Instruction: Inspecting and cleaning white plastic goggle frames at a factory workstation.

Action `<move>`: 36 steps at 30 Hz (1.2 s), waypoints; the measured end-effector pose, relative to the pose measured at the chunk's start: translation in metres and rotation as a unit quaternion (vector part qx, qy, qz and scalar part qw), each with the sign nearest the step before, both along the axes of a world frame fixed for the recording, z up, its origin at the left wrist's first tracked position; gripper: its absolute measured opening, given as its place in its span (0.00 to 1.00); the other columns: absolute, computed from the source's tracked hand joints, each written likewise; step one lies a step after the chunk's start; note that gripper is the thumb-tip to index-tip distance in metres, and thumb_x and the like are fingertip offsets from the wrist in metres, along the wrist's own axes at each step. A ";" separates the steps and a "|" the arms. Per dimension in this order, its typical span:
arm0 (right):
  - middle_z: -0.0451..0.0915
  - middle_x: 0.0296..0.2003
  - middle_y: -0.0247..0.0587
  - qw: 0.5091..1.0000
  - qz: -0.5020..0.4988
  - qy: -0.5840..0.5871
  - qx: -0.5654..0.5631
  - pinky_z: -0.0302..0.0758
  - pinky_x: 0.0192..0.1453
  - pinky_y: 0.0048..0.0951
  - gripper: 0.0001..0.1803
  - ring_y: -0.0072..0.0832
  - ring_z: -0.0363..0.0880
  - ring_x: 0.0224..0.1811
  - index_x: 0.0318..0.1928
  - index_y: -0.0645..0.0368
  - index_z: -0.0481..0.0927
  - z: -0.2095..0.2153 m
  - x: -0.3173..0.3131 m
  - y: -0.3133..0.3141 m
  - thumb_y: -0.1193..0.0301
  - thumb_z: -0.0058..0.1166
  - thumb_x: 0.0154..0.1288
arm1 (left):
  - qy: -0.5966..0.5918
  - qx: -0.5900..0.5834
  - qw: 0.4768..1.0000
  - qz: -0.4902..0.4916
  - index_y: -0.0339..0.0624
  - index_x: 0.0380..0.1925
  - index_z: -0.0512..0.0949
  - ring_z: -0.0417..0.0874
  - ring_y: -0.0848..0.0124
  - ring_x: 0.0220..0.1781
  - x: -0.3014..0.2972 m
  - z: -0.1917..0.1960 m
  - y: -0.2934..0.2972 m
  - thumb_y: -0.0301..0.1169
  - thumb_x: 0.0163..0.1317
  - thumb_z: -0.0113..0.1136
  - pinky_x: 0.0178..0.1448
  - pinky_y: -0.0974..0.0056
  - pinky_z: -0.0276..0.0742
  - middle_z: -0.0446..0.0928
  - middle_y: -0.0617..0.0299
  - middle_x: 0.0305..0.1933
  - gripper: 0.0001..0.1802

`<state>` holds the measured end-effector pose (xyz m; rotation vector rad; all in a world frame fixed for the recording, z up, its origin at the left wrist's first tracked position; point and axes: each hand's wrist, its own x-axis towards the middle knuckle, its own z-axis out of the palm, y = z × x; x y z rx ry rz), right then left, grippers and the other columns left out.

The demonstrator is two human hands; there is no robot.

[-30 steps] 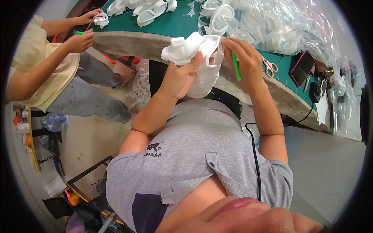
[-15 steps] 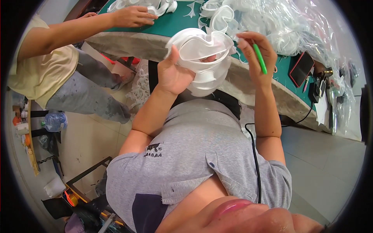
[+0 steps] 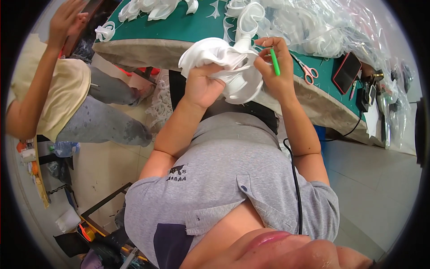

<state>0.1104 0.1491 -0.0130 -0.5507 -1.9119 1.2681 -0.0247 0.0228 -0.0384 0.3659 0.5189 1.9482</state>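
My left hand (image 3: 201, 88) is closed on a white cup-shaped fabric piece (image 3: 210, 51) with wavy, folded edges, held just off the table's front edge. Its thumb lies over the folds, and the other fingers are partly hidden. Beside it, my right hand (image 3: 278, 74) has bent fingers around a slim green-handled tool (image 3: 275, 62); the tool's working end cannot be made out. The right fingertips are at the right edge of the white piece. Beyond lie curled white trimmings (image 3: 249, 20) on the green tabletop (image 3: 204, 24).
Pink-handled scissors (image 3: 309, 74), a dark phone (image 3: 347, 73) and clear plastic bags (image 3: 313, 27) lie to the right. More white pieces (image 3: 156, 8) are at the far left. A co-worker in a yellow shirt (image 3: 62, 87) stands at left. A black cable (image 3: 293, 179) hangs across my front.
My right hand has moved left against the white piece, uncovering the scissors. The white piece has tilted and folded in my left hand. The co-worker's hand has lifted off the table.
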 end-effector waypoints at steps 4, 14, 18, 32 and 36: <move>0.77 0.47 0.42 0.990 0.012 -0.026 0.139 0.71 0.50 0.25 0.19 0.24 0.73 0.39 0.40 0.60 0.67 0.005 -0.001 -0.006 0.85 0.55 0.47 | -0.127 0.080 0.983 -0.104 0.35 0.54 0.70 0.74 0.51 0.57 -0.010 -0.003 -0.002 0.29 0.53 0.56 0.62 0.47 0.70 0.74 0.48 0.55 0.25; 0.81 0.33 0.42 0.976 0.007 0.023 0.216 0.74 0.34 0.18 0.11 0.20 0.76 0.27 0.30 0.63 0.70 0.014 -0.004 -0.018 0.86 0.59 0.52 | -0.041 0.071 0.994 -0.073 0.36 0.55 0.68 0.73 0.55 0.57 -0.011 0.008 -0.001 0.31 0.55 0.56 0.62 0.50 0.67 0.71 0.48 0.57 0.26; 0.81 0.33 0.41 0.971 -0.016 0.012 0.239 0.74 0.33 0.18 0.11 0.18 0.76 0.28 0.30 0.63 0.70 0.014 -0.010 -0.023 0.86 0.60 0.52 | 0.146 -0.035 0.989 0.007 0.36 0.53 0.69 0.77 0.68 0.52 0.005 0.016 -0.001 0.31 0.56 0.64 0.57 0.62 0.70 0.77 0.56 0.48 0.25; 0.79 0.36 0.42 0.996 0.063 0.052 0.035 0.73 0.46 0.21 0.13 0.19 0.76 0.38 0.32 0.62 0.66 0.015 0.004 -0.032 0.89 0.56 0.54 | 0.135 -0.079 0.984 0.080 0.36 0.46 0.73 0.80 0.71 0.41 0.001 0.007 0.003 0.23 0.55 0.65 0.45 0.66 0.77 0.78 0.60 0.40 0.18; 0.78 0.33 0.38 0.988 -0.017 0.084 0.129 0.71 0.44 0.19 0.11 0.18 0.75 0.36 0.31 0.63 0.67 0.002 0.005 0.002 0.88 0.55 0.56 | 0.122 -0.072 0.990 -0.018 0.37 0.48 0.72 0.79 0.69 0.46 0.000 0.024 -0.008 0.22 0.54 0.65 0.49 0.63 0.76 0.78 0.59 0.44 0.21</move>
